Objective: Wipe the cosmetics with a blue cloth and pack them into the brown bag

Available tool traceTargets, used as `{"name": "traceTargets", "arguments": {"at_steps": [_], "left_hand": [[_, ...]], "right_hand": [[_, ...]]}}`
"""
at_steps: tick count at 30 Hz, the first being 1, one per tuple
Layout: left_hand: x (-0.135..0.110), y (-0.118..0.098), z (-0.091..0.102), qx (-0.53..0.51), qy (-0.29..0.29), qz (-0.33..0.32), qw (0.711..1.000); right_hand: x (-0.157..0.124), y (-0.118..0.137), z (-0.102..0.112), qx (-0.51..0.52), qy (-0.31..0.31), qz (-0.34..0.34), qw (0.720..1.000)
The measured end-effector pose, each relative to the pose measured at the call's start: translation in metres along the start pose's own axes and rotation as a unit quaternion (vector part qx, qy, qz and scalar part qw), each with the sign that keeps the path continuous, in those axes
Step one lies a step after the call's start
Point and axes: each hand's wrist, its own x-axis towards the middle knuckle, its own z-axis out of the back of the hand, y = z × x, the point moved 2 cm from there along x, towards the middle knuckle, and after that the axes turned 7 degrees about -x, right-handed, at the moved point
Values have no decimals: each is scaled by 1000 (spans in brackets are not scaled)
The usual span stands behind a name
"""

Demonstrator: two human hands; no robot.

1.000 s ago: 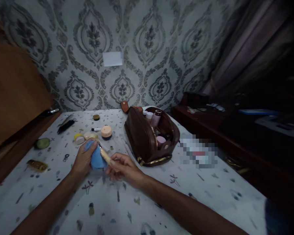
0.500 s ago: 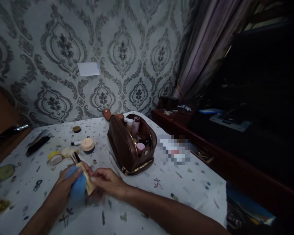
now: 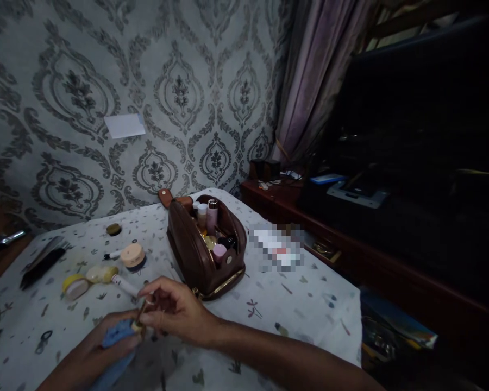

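Note:
My left hand is wrapped round a soft blue cloth pouch with a pale yellow edge. At the pouch's mouth, my right hand is closed, thumb and fingers pinching a thin brown stick, mostly hidden by the fingers. Just beyond the hands lies a white tube-like item. An open brown cosmetic bag stands beyond my right hand, holding a pink bottle, a white-capped bottle and a pink-lidded jar.
A peach-lidded jar, a yellow-rimmed round container and a small round lid lie left of the bag. A black brush is farther left. A blurred-out item lies right. A dark wooden cabinet borders the table.
The view has turned right. My hands have lowered with the pouch, its mouth now tilted toward my right hand. My right fingers have moved from the pouch's yellow side to its mouth.

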Motion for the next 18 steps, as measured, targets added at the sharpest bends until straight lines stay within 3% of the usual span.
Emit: {"name": "traceTargets", "arguments": {"at_steps": [2, 10, 14, 18], "left_hand": [[-2, 2, -4, 32, -15, 17, 999], [1, -21, -33, 85, 111, 78, 987], [18, -38, -48, 141, 192, 26, 971], [29, -64, -73, 155, 156, -39, 975]], "right_hand": [[-7, 9, 5, 0, 6, 2, 1000], [-48, 64, 55, -36, -78, 22, 996], [-72, 84, 79, -85, -108, 33, 990], [-89, 105, 101, -134, -142, 55, 979]]}}
